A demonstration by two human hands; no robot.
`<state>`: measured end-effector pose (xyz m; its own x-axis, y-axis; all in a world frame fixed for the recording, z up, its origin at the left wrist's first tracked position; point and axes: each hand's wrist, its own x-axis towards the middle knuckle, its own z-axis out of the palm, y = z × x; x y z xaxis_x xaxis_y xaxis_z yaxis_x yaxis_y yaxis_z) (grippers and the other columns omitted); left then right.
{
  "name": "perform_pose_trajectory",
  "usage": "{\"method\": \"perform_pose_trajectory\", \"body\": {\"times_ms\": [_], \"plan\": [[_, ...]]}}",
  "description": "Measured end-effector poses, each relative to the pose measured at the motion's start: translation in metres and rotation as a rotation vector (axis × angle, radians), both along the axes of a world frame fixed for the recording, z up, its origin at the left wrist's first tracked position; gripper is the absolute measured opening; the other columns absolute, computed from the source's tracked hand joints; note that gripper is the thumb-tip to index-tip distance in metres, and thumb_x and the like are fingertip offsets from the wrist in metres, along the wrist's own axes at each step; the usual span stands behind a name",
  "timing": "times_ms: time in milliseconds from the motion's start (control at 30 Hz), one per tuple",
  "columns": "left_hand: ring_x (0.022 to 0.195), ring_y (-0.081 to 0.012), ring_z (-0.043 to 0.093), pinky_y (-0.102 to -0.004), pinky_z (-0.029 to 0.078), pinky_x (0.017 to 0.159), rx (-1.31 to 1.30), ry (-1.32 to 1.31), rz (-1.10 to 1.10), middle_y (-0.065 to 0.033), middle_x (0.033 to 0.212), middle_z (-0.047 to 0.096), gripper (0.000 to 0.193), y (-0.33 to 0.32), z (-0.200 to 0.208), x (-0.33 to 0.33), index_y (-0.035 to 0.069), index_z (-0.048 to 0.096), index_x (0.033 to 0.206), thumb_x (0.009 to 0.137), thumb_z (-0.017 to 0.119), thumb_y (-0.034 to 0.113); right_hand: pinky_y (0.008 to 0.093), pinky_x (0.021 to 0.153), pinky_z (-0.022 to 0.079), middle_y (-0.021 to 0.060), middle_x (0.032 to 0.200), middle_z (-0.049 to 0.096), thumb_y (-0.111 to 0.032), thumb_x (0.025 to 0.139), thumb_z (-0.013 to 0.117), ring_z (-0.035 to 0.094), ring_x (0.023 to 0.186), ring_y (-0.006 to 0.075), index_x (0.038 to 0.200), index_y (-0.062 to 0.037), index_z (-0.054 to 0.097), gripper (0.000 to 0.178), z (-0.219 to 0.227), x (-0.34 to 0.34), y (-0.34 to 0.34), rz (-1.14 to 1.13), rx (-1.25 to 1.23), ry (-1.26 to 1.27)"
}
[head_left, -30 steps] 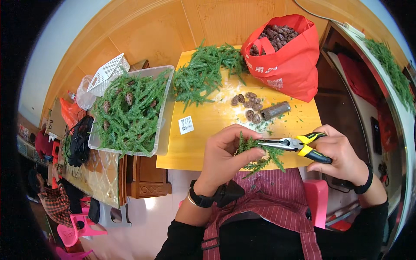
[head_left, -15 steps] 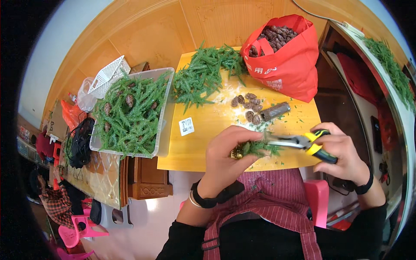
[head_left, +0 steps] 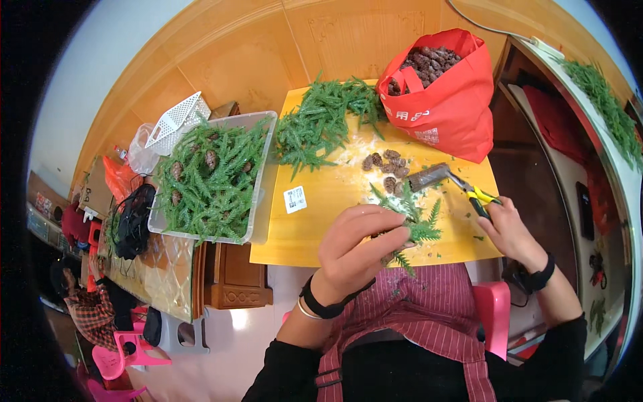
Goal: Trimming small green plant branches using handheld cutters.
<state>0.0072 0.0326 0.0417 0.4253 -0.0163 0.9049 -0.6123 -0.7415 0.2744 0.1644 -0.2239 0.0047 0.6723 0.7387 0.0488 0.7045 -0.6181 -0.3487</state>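
Note:
My left hand pinches a green pine sprig over the table's front edge. Its fingers hide the sprig's base. Out to the right, my right hand is closed around the yellow-and-black handles of a pair of pliers. The metal jaws reach the right end of a dark brown cylinder lying on the yellow table; I cannot tell whether they touch it. Several loose pine cones lie just left of the cylinder.
A red bag full of pine cones stands at the back right. Loose pine branches lie at the back left. Beside the table, a clear plastic bin holds sprigs with cones. A white label lies on the table. Another person sits far left.
The pliers have moved away from the sprig, up and right to the cylinder's end. My left hand still grips the sprig, now with its fingers over more of it.

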Motion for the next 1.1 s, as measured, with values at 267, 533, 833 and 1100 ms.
{"method": "perform_pose_trajectory", "body": {"times_ms": [267,533,833,1100], "plan": [[0.081,-0.0239,0.059,-0.0312,0.047,0.07,-0.194,0.146,0.106,-0.0097,0.086,0.06,0.022,0.027,0.023,-0.023,0.005,0.06,0.082,0.065,0.07,-0.004,0.0455,0.091,0.035,0.0229,0.098,0.053,-0.013,0.075,0.059,0.041,0.103,0.0431,0.097,0.0028,0.049,0.029,-0.047,0.01,-0.003,0.11,-0.081,-0.002],[0.073,-0.0062,0.052,-0.0208,0.042,0.063,-0.609,0.286,0.446,0.0002,0.082,0.055,0.008,0.137,0.078,-0.092,0.003,0.055,0.09,0.084,0.058,0.006,0.0441,0.1,0.029,0.0177,0.11,0.051,-0.008,0.071,0.064,0.033,0.119,0.0412,0.1,-0.0011,0.05,0.033,0.019,-0.017,0.03,0.154,0.118,-0.023],[0.069,-0.0048,0.051,-0.0205,0.041,0.058,-0.659,0.734,0.633,0.0019,0.075,0.055,0.02,0.206,0.093,-0.104,0.005,0.055,0.095,0.082,0.064,0.017,0.042,0.099,0.029,0.0159,0.121,0.048,-0.012,0.069,0.064,0.035,0.122,0.0373,0.1,-0.0026,0.053,0.035,0.067,-0.034,0.073,0.371,0.356,0.141],[0.084,-0.0107,0.054,-0.0237,0.044,0.073,-0.21,0.404,0.86,-0.0053,0.091,0.06,0.023,0.225,0.079,-0.109,-0.001,0.054,0.102,0.087,0.058,0.017,0.0432,0.095,0.034,0.0166,0.112,0.055,-0.014,0.068,0.063,0.046,0.113,0.0357,0.086,-0.0015,0.057,0.023,0.09,-0.048,0.08,0.572,0.535,0.169]]}}
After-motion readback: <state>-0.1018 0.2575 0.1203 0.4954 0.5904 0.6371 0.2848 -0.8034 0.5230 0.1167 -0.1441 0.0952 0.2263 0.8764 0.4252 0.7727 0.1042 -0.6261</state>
